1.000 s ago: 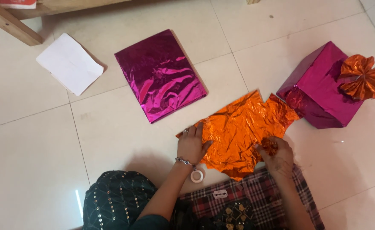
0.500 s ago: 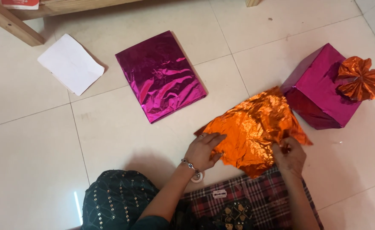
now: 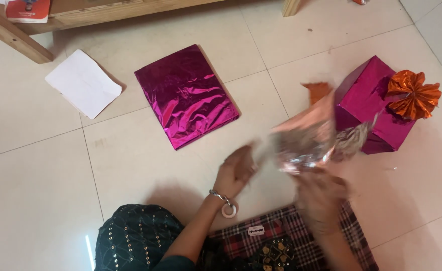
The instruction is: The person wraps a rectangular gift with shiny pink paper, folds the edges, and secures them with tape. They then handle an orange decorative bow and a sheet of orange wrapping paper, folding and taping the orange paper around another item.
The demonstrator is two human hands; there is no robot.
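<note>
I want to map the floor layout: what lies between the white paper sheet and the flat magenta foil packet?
Only bare floor tile separates the white paper sheet from the magenta foil packet, seen in the head view.

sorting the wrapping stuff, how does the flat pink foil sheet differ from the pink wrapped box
The pink foil sheet lies flat on the floor tiles, creased and wrinkled; the pink wrapped box stands up as a solid block with smoother faces. The box carries an orange foil rosette; the sheet carries nothing. Both are shiny magenta foil.

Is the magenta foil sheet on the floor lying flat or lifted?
Flat. The magenta sheet lies on the tiles, apart from both hands, its whole rectangle showing.
</note>
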